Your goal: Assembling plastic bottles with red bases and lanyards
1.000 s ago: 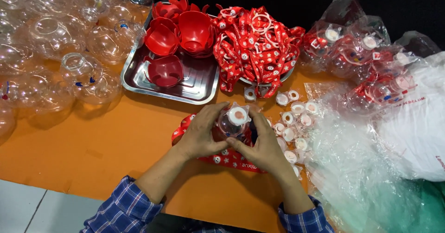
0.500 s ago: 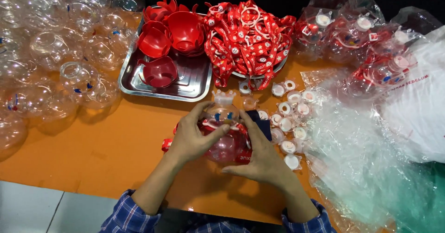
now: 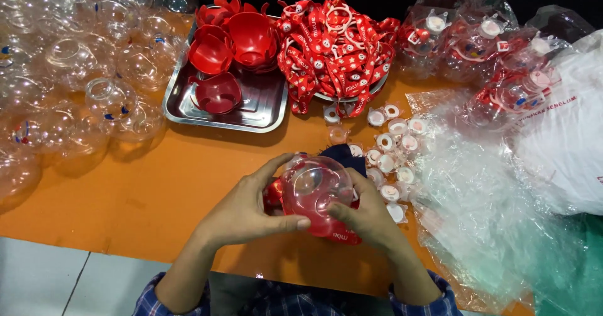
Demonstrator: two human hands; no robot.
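Got my left hand (image 3: 242, 212) and right hand (image 3: 370, 215) wrapped around a clear plastic ball (image 3: 314, 190) with a red strap (image 3: 339, 233) tucked under it, fingers pressed onto it from both sides, just above the near middle of the orange counter (image 3: 144, 190). Far behind it sits a metal tray (image 3: 257, 112) with red bowls (image 3: 235, 43) and a heap of red straps (image 3: 336, 46). Little white caps (image 3: 396, 146) lie just right of my hands, empty clear balls (image 3: 75, 71) are piled far left, and crinkly plastic bags (image 3: 496, 190) are on the right.
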